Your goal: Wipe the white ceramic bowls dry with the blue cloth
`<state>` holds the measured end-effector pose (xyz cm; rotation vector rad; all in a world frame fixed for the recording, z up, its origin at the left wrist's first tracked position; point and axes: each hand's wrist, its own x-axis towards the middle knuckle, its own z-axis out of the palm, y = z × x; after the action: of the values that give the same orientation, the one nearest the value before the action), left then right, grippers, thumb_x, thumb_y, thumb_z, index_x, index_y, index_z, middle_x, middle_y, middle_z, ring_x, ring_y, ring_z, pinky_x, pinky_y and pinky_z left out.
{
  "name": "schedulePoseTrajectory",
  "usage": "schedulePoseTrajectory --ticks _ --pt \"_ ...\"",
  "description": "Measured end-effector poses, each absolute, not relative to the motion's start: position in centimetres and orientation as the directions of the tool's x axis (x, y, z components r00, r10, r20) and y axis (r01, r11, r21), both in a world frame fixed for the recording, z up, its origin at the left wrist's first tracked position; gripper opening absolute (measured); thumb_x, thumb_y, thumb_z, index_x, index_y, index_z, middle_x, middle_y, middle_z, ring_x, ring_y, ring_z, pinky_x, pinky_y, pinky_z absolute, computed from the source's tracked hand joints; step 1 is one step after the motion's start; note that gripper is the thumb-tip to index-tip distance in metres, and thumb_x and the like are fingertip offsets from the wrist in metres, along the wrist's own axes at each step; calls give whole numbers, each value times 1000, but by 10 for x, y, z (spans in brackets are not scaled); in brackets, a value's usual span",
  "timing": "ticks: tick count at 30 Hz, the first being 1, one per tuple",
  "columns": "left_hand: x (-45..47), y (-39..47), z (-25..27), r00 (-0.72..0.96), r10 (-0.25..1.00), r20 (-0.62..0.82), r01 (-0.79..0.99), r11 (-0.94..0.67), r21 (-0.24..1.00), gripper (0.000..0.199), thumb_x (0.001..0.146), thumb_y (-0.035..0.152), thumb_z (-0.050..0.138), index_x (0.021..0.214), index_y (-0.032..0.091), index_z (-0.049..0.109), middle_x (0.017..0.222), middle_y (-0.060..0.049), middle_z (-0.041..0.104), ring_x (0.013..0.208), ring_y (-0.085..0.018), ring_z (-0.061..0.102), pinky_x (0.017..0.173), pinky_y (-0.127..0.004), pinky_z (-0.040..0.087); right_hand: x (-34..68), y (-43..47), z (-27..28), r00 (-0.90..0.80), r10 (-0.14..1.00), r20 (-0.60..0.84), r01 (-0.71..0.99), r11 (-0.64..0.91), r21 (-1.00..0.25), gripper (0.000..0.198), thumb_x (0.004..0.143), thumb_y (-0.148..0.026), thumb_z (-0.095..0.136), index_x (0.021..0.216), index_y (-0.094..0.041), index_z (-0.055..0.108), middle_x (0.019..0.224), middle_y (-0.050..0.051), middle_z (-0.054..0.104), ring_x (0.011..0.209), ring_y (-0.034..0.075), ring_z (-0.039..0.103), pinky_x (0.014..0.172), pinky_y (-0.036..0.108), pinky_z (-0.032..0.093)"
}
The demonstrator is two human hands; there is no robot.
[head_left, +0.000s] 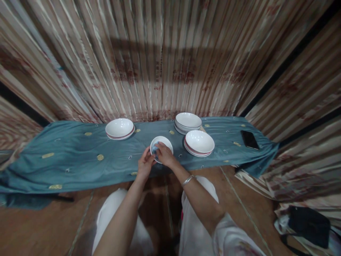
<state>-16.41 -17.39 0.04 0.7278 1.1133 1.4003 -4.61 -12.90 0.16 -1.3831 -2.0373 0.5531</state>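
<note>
A small white bowl (165,140) is held above the front middle of the cloth-covered table. My left hand (145,162) grips its left rim with fingers and thumb. Inside the bowl, my right hand (163,154) presses a light-blue cloth (155,147) against the surface; much of the cloth is hidden under the fingers. To the right of my hands sits a stack of white bowls with reddish rims (199,141). Behind it stands a stack of white dishes with dark rims (188,120). On the left is another short stack of white bowls (119,128).
A blue-green tablecloth (80,156) with yellow motifs covers the narrow table and hangs over its edges. A dark phone (249,139) lies at the right end. Patterned curtains (160,60) close off the back and sides. A black bag (309,225) rests at lower right.
</note>
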Motion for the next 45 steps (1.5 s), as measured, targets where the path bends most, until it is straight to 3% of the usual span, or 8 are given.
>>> schedulePoseTrajectory --ticks 8,13,21,28,36,39,42,45 --pt "-165 -175 -2 -201 951 -234 -460 119 880 77 56 31 83 127 20 56 89 -3 71 77 -16 66 64 -27 56 -37 -124 12 -399 912 94 504 304 -808 28 78 -10 51 92 -21 72 92 1 72 85 17 63 78 26 47" --pt "-167 -174 -5 -202 951 -235 -439 127 890 71 60 32 81 126 21 57 87 -3 69 77 -17 66 63 -26 56 -23 -128 29 -423 905 -46 406 144 -903 17 70 -12 53 66 -16 69 55 -5 57 55 10 48 56 21 35" --pt "-169 -171 -5 -281 911 -303 -459 150 876 53 77 23 68 128 23 54 114 -8 68 88 -18 68 73 -34 59 -13 -139 50 -352 922 -160 -169 -231 -958 7 61 -22 58 63 -16 62 55 -6 56 50 8 47 51 19 35" --pt "-171 -172 -15 -337 909 -244 -361 115 925 43 79 25 66 122 23 60 126 -8 64 103 -19 66 88 -32 53 -13 -134 57 -322 932 -165 -291 -263 -920 9 58 -22 58 64 -16 63 52 -5 56 50 8 47 50 18 35" --pt "-183 -175 -27 -376 917 -135 -139 88 986 56 79 34 64 132 21 52 129 -12 61 119 -26 56 99 -41 46 -11 -133 54 -333 937 -106 -319 -217 -922 12 60 -22 58 68 -16 66 55 -4 57 48 8 44 47 18 31" --pt "-187 -182 -27 -394 916 72 209 14 978 69 80 39 61 141 16 40 142 -18 48 132 -29 44 110 -47 32 -11 -131 54 -317 944 -94 -322 -200 -925 13 64 -20 57 70 -16 67 56 -4 58 48 8 44 48 19 32" --pt "-186 -192 -26 -202 895 397 602 -206 771 63 81 37 59 138 15 45 147 -19 40 139 -31 32 114 -50 23 -12 -129 56 -295 951 -88 -330 -188 -925 14 66 -18 56 72 -16 68 60 -2 62 49 9 47 49 19 33" --pt "-179 -198 -20 21 889 458 757 -313 573 44 83 29 54 126 19 56 141 -17 49 135 -31 38 111 -55 24 -13 -128 56 -291 953 -87 -326 -184 -927 15 67 -19 56 75 -16 69 63 -1 65 52 10 49 52 20 35"
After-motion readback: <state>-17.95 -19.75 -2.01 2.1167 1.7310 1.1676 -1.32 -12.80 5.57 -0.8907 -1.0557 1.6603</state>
